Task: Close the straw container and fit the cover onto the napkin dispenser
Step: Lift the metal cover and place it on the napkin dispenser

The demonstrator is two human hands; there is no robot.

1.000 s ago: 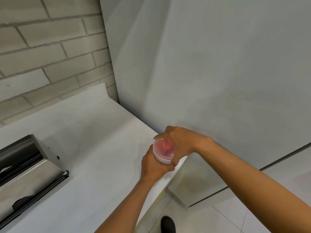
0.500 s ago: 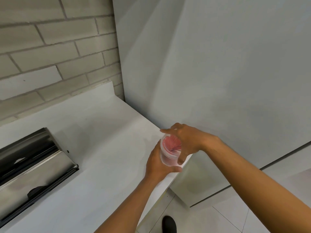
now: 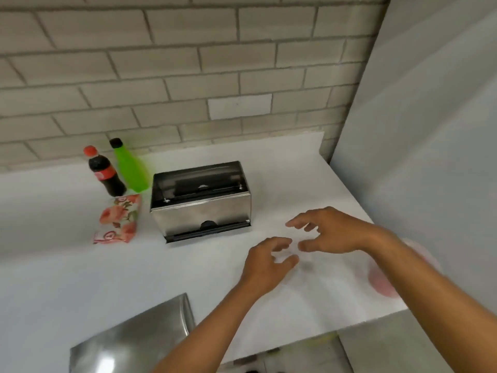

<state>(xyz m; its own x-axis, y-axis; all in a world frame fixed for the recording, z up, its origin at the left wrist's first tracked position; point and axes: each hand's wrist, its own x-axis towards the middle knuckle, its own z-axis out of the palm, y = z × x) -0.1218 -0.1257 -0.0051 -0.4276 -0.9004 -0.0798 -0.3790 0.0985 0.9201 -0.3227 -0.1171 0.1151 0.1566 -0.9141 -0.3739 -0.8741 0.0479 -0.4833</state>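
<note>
The straw container [image 3: 382, 282], clear plastic with pink straws inside, shows as a blur at the counter's right end, partly hidden behind my right forearm. My right hand [image 3: 329, 231] and my left hand [image 3: 265, 261] hover over the white counter [image 3: 67, 278] with fingers spread, holding nothing. The steel napkin dispenser [image 3: 201, 201] stands left of my hands with its top uncovered. Its steel cover [image 3: 131, 337] lies at the near edge, below my left forearm.
A cola bottle [image 3: 105, 172] and a green bottle [image 3: 130, 168] stand by the brick wall behind a flowered napkin pack [image 3: 118, 220]. A grey panel [image 3: 430, 157] bounds the counter on the right; the floor shows below the front edge.
Both hands have let go of the straw container and moved left over the counter. The view has swung left, bringing the dispenser, its cover and the bottles into sight.
</note>
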